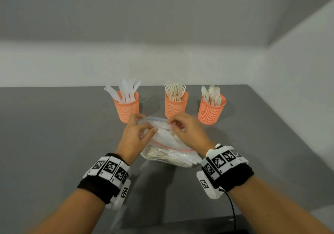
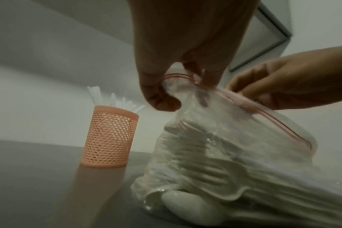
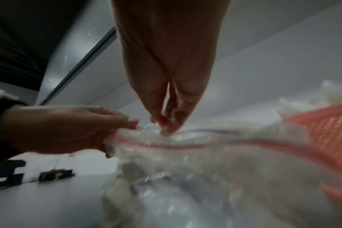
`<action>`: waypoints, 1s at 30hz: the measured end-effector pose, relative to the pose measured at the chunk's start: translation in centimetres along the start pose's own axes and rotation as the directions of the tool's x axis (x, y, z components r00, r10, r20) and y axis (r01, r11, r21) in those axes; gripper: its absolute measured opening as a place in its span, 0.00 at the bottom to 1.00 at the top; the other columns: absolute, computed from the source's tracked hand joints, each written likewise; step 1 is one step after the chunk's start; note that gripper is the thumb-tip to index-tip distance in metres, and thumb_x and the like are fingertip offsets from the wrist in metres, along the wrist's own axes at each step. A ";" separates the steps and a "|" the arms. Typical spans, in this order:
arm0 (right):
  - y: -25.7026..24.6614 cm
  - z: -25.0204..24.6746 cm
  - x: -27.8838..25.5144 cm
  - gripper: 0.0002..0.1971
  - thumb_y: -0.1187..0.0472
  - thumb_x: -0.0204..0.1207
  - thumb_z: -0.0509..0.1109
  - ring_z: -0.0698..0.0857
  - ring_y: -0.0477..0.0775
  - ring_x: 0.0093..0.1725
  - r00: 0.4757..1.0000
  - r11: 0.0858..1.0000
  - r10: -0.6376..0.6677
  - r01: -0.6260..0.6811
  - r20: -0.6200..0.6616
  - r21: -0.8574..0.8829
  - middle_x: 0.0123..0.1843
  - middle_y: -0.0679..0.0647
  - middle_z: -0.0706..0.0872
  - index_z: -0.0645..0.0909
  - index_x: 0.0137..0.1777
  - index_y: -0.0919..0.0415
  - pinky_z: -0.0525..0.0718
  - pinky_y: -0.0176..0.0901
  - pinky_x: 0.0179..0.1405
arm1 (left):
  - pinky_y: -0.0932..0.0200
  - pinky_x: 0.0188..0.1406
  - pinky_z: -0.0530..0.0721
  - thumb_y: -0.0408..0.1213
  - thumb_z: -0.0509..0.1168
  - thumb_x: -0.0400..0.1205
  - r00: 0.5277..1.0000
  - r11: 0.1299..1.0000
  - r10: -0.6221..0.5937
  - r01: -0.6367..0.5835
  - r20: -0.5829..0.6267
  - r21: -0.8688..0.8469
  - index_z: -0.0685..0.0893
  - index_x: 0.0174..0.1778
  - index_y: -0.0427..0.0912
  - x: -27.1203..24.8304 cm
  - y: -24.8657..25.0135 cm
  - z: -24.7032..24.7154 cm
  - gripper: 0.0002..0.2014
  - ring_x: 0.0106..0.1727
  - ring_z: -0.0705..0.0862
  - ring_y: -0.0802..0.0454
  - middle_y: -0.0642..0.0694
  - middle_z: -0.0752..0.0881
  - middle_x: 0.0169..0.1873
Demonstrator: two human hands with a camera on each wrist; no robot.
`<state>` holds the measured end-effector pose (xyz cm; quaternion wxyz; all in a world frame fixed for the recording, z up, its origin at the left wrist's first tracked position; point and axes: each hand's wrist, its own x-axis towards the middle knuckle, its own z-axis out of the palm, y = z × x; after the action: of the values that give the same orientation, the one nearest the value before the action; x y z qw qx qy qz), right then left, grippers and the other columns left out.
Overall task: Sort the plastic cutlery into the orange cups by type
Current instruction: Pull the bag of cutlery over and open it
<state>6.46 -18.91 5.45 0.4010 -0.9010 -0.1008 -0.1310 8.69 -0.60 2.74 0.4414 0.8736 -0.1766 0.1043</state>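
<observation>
Three orange mesh cups stand in a row on the grey table [image 1: 54, 143]: the left cup [image 1: 126, 107] holds white knives, the middle cup [image 1: 176, 105] forks, the right cup [image 1: 210, 109] spoons. In front of them lies a clear zip bag [image 1: 168, 150] with a red seal strip, full of white cutlery. My left hand [image 1: 142, 130] pinches the bag's rim on its left side. My right hand [image 1: 178, 126] pinches the rim on the right. In the left wrist view the left hand [image 2: 185, 86] pinches the seal of the bag [image 2: 234, 162], with the knife cup [image 2: 109, 137] beside it. The right wrist view is blurred.
The table's back edge meets a pale wall behind the cups. A black cable [image 1: 232, 208] runs from my right wristband toward the table's near edge. Bare grey tabletop lies left and right of the bag.
</observation>
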 end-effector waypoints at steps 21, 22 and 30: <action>1.8 5.0 -2.1 0.32 0.50 0.70 0.74 0.73 0.61 0.67 0.922 0.813 0.177 0.060 0.344 -0.579 0.68 0.60 0.72 0.66 0.69 0.64 0.71 0.50 0.69 | 0.62 0.30 0.81 0.13 0.60 0.72 0.833 0.787 -0.481 0.548 0.273 -0.284 0.75 0.57 0.43 -0.2 -2.8 -0.1 0.23 0.35 0.79 0.50 0.42 0.79 0.44; 2.0 5.0 -1.8 0.30 0.50 0.69 0.74 0.75 0.61 0.65 0.924 0.820 0.190 0.037 0.331 -0.572 0.66 0.60 0.74 0.68 0.66 0.64 0.74 0.49 0.66 | 0.62 0.28 0.81 0.13 0.59 0.73 0.821 0.744 -0.489 0.569 0.297 -0.349 0.75 0.54 0.45 -0.3 -2.8 0.0 0.23 0.33 0.79 0.50 0.41 0.79 0.43; 3.3 4.6 -0.9 0.29 0.48 0.67 0.74 0.76 0.57 0.61 0.888 0.914 0.206 -0.024 0.412 -0.405 0.63 0.57 0.78 0.71 0.63 0.62 0.72 0.44 0.58 | 0.67 0.20 0.82 0.24 0.56 0.82 0.708 0.514 -0.540 0.706 0.456 -0.487 0.79 0.54 0.32 0.1 -3.1 0.7 0.09 0.25 0.85 0.54 0.42 0.87 0.33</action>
<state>7.31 -17.76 -0.09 0.1873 -0.9726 -0.1072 0.0861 10.05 0.47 0.11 0.6886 0.6813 0.0741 -0.2372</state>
